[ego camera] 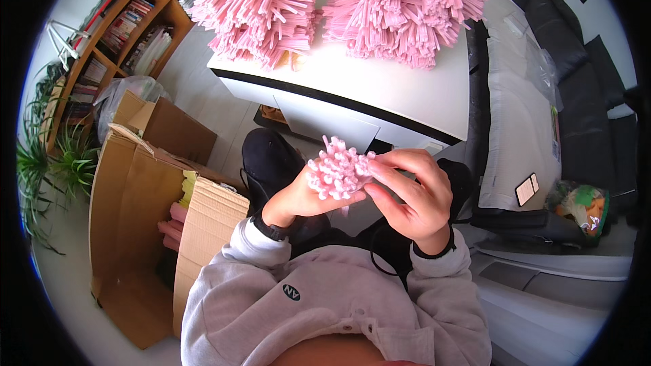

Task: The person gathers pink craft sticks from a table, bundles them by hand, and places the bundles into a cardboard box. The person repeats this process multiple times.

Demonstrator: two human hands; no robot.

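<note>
A bundle of pink chenille stems (338,170) stands end-on above my lap, its fuzzy tips facing up at me. My left hand (292,195) is wrapped around the bundle from the left and grips it. At the bundle's right side, the thumb and fingers of my right hand (414,188) touch the outer stems; whether they pinch one is hidden. In front of me, two large piles of pink chenille stems (259,10), (396,10) lie on a white table (351,78) with a black edge band.
Left of me stands an open cardboard box (132,213) holding pink and yellow bundles (175,226). Behind it are another carton (178,129), a plant (76,157) and a wooden bookshelf (147,35). On the right, a phone (527,189) and a plastic bag (582,208) lie on a dark sofa (585,127).
</note>
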